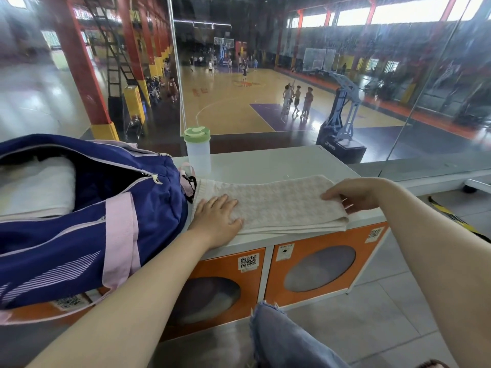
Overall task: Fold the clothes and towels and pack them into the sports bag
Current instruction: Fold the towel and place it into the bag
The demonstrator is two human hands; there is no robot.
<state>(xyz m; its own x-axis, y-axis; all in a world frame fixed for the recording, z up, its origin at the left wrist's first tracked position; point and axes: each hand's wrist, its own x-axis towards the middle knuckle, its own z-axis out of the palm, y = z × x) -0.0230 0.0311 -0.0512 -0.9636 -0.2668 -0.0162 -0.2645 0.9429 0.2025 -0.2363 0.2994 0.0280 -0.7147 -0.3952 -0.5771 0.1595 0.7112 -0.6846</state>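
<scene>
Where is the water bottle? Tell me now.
In the head view, the water bottle stands upright at the back of the white cabinet top, just right of the blue sports bag and behind the folded towel.

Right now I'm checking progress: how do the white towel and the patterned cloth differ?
The white towel is plain and already inside the sports bag; the patterned cloth is pinkish-checked, on the cabinet top. Nothing touches the towel; left hand presses the cloth, right hand grips its edge. Both look folded.
</scene>
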